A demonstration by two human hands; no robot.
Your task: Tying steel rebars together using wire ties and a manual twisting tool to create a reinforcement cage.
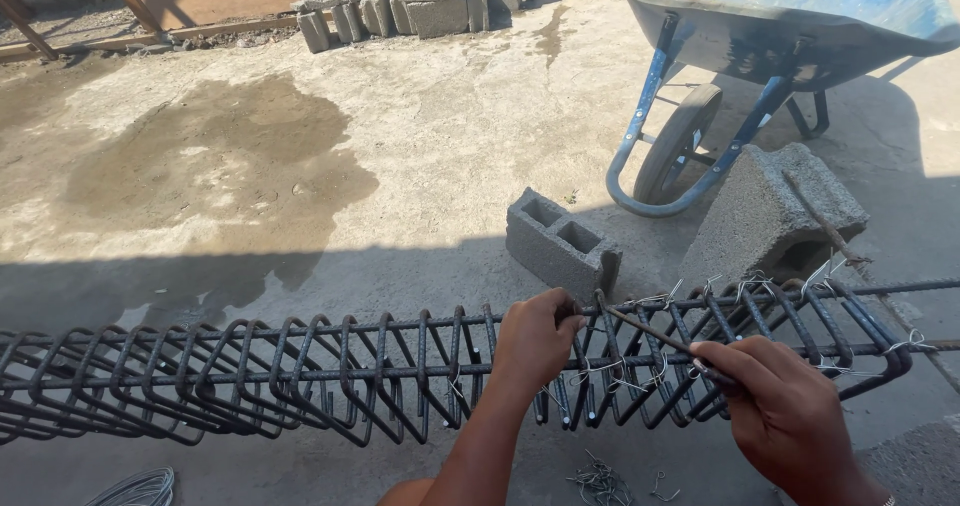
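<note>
Across the concrete yard lies a stiff, likely heavy rebar cage (pixel 300 371), left hand (pixel 535 341) closed on its top bar, right hand (pixel 785 411) pinching a thin tie hook (pixel 650 334).

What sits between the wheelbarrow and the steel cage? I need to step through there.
In the head view, two concrete blocks: a small one and a bigger one, between wheelbarrow and cage.

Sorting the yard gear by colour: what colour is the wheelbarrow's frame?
Blue, like its tray; the wheelbarrow frame shows best in the head view, upper right.
</note>
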